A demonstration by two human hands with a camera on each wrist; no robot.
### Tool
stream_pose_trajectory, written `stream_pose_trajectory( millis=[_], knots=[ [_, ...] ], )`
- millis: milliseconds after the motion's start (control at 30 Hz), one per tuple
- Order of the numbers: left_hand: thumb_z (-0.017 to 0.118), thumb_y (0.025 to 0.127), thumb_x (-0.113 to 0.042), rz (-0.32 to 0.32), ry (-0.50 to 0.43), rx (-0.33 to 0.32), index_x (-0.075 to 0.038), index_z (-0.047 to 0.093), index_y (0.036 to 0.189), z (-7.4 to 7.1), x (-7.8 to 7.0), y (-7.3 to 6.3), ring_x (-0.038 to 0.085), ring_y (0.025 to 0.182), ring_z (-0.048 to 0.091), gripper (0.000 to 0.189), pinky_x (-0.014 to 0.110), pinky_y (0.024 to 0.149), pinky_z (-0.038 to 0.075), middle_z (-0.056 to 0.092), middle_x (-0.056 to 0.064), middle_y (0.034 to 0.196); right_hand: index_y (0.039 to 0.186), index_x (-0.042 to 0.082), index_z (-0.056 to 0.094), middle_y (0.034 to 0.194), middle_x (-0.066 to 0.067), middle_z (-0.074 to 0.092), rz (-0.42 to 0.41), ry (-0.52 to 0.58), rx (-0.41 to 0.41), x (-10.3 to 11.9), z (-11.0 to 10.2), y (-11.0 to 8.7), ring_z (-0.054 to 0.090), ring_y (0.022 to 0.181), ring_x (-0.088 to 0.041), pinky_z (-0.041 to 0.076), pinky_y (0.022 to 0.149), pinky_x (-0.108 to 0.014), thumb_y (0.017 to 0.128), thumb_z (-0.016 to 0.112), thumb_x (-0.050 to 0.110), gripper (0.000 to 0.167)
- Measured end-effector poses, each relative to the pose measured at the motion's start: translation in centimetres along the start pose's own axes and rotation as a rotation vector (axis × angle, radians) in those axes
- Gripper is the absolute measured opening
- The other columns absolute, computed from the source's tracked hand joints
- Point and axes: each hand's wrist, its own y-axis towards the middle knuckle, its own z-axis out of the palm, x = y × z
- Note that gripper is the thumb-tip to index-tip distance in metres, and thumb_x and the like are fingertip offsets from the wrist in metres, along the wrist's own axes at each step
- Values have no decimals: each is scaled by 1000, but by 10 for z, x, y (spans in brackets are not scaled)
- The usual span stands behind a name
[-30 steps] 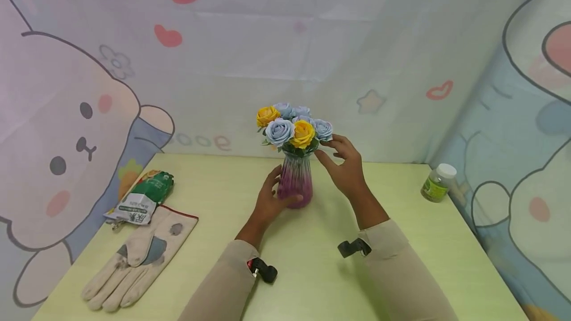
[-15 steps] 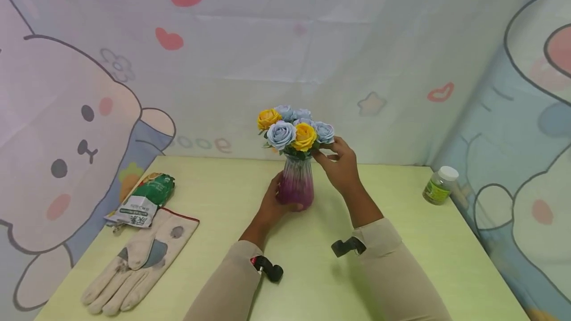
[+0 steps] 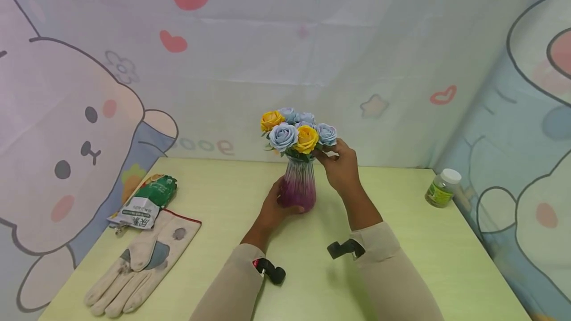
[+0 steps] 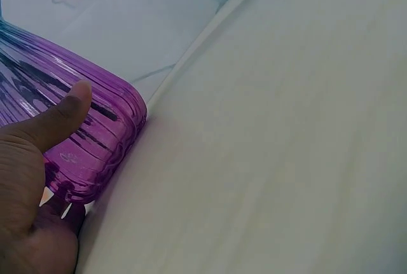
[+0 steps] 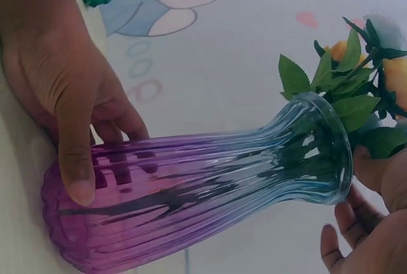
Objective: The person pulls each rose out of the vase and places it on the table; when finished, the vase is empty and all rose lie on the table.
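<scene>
A ribbed glass vase (image 3: 300, 187), purple below and clear bluish above, stands upright on the table, holding blue and yellow artificial roses. My left hand (image 3: 273, 207) grips its lower part, with the thumb (image 4: 67, 112) across the near side and the fingers round the far side. Beside the rim, my right hand (image 3: 342, 167) pinches at the stem and leaves below the rightmost blue rose (image 3: 326, 134). In the right wrist view the thumb of this right hand (image 5: 385, 223) lies against the leaves (image 5: 381, 142); the flowers partly hide its grasp.
On the pale yellow table (image 3: 214, 261), a work glove (image 3: 147, 261) lies at the left, with a green and white packet (image 3: 144, 202) at its cuff. A small white-capped jar (image 3: 441, 188) stands near the right edge. A printed cloth (image 3: 250, 53) hangs behind.
My right hand has moved slightly left to the bouquet, and its thumb and fingers have drawn together below the right blue rose. My left hand keeps its grip on the vase.
</scene>
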Motion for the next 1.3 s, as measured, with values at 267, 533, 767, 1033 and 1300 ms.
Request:
stream_pose_trajectory(
  millis=[267,533,767,1033,1300],
  knots=[
    [96,85,-31,3,5,-4,-17,28,173,0,0,1,42,160,43,113,57,134,36,40,13,176,121,-2,73,106,-21,77,-115,-63,-53,-6,1,4,66,91,-32,51,75,-26,111,64,11,19],
    [96,85,-27,18,-4,-5,-16,28,173,1,-1,0,42,161,43,112,57,134,36,40,14,176,123,-3,66,90,-25,73,-184,-58,-69,-1,1,5,65,65,-29,51,58,-21,113,54,5,18],
    [97,84,-29,13,3,-2,-15,28,173,0,0,0,42,161,43,114,57,133,37,39,14,176,122,-5,71,82,-16,73,-10,-46,45,10,-11,7,62,67,-13,50,62,-23,107,60,0,19],
    [98,84,-29,13,-4,-2,-16,29,173,1,2,-1,43,160,43,113,58,132,38,40,15,176,146,-5,63,123,-24,72,31,-153,79,21,-17,8,70,74,-19,44,55,-23,107,52,-4,40],
    [98,84,-31,21,8,-4,-15,29,173,1,1,0,43,160,44,113,58,132,38,41,15,175,137,-3,58,133,-24,67,-44,-128,108,23,-17,12,76,78,-27,58,68,-17,111,44,-8,30]
  ],
)
